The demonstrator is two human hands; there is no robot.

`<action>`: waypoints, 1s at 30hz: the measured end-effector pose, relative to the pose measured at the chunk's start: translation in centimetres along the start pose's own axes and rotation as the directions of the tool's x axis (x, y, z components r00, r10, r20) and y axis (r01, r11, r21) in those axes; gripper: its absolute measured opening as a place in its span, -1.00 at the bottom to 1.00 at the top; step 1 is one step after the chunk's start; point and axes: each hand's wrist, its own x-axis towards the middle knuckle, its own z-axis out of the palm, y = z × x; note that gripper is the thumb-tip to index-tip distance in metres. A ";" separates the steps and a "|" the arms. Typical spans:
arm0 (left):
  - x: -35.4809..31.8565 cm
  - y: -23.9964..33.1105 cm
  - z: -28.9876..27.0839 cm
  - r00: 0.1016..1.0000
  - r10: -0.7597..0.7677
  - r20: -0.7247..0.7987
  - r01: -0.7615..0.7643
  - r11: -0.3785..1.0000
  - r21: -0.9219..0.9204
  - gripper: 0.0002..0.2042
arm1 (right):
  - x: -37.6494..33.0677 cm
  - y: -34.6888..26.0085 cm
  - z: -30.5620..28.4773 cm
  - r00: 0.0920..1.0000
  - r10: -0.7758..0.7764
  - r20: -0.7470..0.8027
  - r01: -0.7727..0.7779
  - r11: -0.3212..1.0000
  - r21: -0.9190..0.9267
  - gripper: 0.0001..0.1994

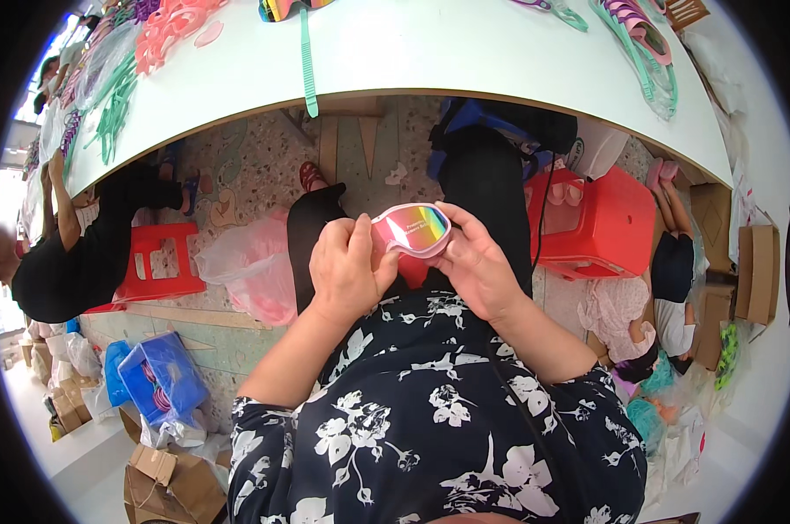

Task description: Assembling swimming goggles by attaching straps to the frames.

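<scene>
In front of my lap I hold a pair of swim goggles (412, 232) with a pale pink frame and a shiny rainbow mirrored lens. My left hand (344, 269) is closed around their left end. The fingers and thumb of my right hand (477, 265) grip the other end, and the part under them is hidden. Beyond my hands, at the far edge of the view, lies another pair of rainbow-lensed goggles (277, 9). A green strap (308, 65) runs from it and hangs over the table's near edge.
The white table (430, 61) curves across the top, bearing pink pieces (172, 31) and green straps (114, 109). Red stools (600, 223) stand at both sides. A pinkish plastic bag (251, 271) and a blue crate (164, 380) are on the left. Other people sit nearby.
</scene>
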 end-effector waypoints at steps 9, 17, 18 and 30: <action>-0.8 0.2 1.3 0.995 -0.103 0.013 0.103 0.995 -0.008 -0.47 | 0.1 0.4 -0.1 0.999 0.013 -0.052 -0.017 0.998 -0.064 -0.43; -0.1 1.4 1.9 0.981 -0.190 -0.033 0.192 0.979 0.062 -0.58 | -0.7 0.2 0.7 0.998 0.060 -0.004 -0.060 0.998 0.035 -0.18; -0.1 1.6 2.0 0.978 -0.208 -0.023 0.209 0.976 0.060 -0.59 | -0.9 0.3 1.0 0.999 0.047 -0.003 -0.047 0.999 0.009 -0.16; 0.5 1.2 1.9 0.969 -0.245 -0.032 0.246 0.969 0.039 -0.50 | -1.1 0.8 1.3 0.996 0.061 -0.060 -0.062 0.998 -0.020 -0.44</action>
